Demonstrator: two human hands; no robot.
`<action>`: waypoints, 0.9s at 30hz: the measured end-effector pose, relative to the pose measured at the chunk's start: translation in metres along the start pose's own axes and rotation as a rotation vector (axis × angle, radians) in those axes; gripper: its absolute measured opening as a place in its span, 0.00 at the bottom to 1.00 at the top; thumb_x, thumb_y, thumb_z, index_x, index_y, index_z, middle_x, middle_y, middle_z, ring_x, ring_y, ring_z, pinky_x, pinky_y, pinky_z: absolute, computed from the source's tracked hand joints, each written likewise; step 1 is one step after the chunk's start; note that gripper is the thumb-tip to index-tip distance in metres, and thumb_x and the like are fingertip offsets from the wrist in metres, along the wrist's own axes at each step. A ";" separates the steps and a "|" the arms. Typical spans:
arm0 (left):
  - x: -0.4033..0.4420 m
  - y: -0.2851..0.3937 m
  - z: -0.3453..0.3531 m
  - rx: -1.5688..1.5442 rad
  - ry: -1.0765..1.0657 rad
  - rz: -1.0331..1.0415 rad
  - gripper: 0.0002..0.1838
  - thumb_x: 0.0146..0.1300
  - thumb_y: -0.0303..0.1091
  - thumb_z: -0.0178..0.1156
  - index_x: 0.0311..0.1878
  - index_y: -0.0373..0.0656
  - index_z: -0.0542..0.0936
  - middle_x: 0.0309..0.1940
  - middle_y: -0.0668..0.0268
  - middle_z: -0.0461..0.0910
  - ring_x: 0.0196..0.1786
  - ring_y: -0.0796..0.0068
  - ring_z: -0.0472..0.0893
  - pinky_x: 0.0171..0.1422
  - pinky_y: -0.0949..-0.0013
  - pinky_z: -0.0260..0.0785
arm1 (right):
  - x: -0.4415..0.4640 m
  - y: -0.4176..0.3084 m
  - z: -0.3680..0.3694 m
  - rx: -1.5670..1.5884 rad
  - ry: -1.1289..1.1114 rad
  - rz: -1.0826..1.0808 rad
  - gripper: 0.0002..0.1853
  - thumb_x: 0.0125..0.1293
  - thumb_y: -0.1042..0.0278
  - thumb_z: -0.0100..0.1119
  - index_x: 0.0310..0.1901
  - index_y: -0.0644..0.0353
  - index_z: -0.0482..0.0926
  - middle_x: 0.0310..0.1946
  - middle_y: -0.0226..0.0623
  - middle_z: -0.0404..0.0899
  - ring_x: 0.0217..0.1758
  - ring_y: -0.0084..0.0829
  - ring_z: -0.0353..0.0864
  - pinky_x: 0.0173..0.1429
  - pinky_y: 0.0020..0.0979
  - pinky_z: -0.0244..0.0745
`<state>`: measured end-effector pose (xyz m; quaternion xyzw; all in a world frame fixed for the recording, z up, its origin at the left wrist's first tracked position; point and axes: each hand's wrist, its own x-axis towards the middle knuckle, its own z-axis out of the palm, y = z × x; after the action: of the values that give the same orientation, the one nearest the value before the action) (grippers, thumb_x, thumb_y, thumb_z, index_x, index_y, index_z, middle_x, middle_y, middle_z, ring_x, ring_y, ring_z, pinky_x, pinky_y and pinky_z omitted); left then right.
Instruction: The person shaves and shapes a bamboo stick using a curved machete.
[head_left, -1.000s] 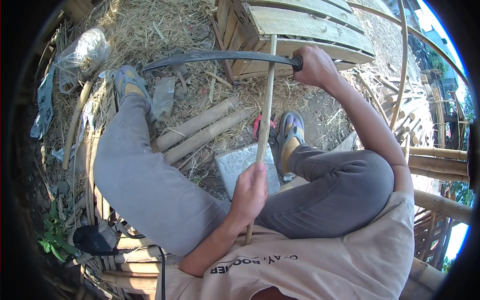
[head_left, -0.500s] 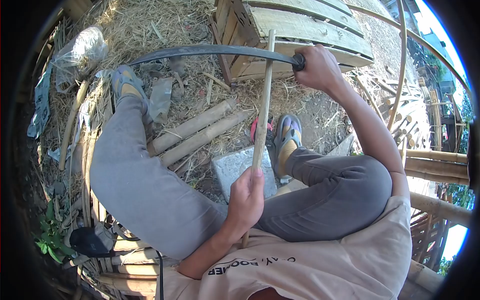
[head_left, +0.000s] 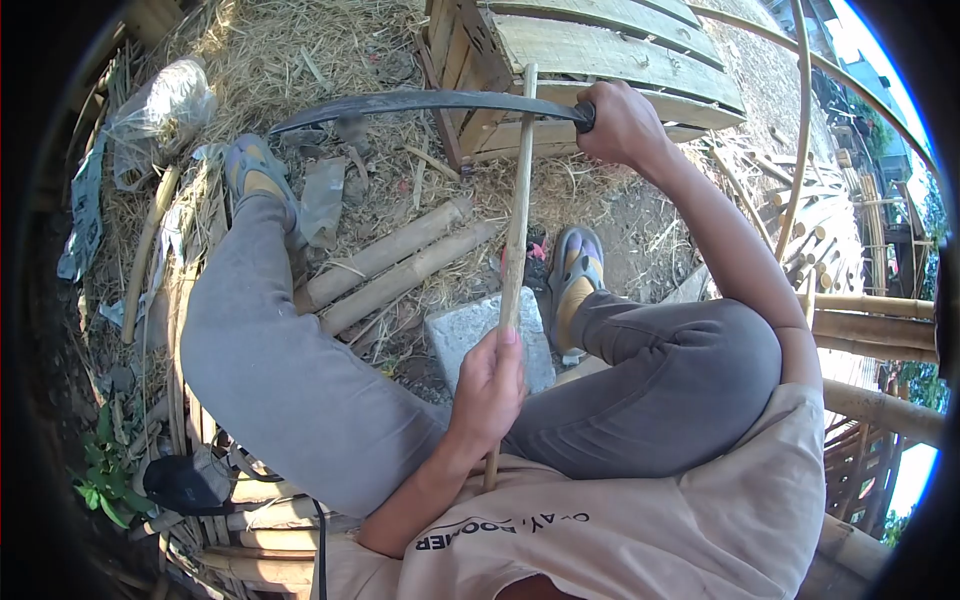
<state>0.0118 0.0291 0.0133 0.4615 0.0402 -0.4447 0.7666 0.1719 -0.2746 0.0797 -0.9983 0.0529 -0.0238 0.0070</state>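
My left hand [head_left: 488, 392] is closed around the lower part of a slim wooden stick [head_left: 518, 215]. The stick stands away from my body, its bottom end near my shirt. In my right hand [head_left: 622, 122] is the handle of a machete [head_left: 420, 100], whose long, dark, curved blade points left. Near its top the stick crosses the blade close to the handle; whether the edge bites into the wood I cannot tell. Beneath the stick, between my feet, lies a grey stone block [head_left: 470, 335].
A slatted wooden crate [head_left: 610, 50] stands just beyond the blade. Two bamboo poles [head_left: 390, 250] lie on straw-covered ground by my left leg. At the left are a clear plastic bag [head_left: 165, 105] and a black object [head_left: 185, 483]. Thin bent poles [head_left: 803, 130] rise at the right.
My right hand and the machete have shifted slightly left. The stick's upper end has tilted a little left too, and my left hand has moved slightly with it.
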 end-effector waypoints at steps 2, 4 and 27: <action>-0.001 0.002 0.001 -0.004 0.002 -0.017 0.17 0.83 0.52 0.43 0.43 0.49 0.68 0.14 0.79 0.56 0.12 0.89 0.54 0.14 0.77 0.44 | 0.003 0.012 -0.002 0.034 0.005 0.077 0.11 0.45 0.71 0.62 0.31 0.63 0.88 0.25 0.54 0.83 0.31 0.54 0.86 0.43 0.45 0.82; -0.002 0.002 0.000 -0.007 -0.003 -0.026 0.18 0.83 0.52 0.43 0.43 0.49 0.67 0.14 0.79 0.56 0.12 0.89 0.54 0.14 0.77 0.44 | 0.002 0.019 -0.003 0.015 -0.003 0.078 0.12 0.46 0.71 0.62 0.33 0.63 0.88 0.25 0.55 0.84 0.31 0.53 0.86 0.43 0.45 0.82; -0.003 -0.013 -0.002 0.149 0.048 0.057 0.18 0.83 0.50 0.43 0.39 0.48 0.67 0.13 0.79 0.56 0.12 0.89 0.56 0.14 0.77 0.48 | -0.004 0.005 -0.015 -0.050 -0.096 0.074 0.09 0.45 0.70 0.63 0.29 0.64 0.86 0.22 0.52 0.82 0.29 0.52 0.85 0.42 0.47 0.82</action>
<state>0.0009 0.0302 0.0048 0.5285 0.0123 -0.4135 0.7413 0.1665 -0.2796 0.0943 -0.9955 0.0898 0.0255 -0.0147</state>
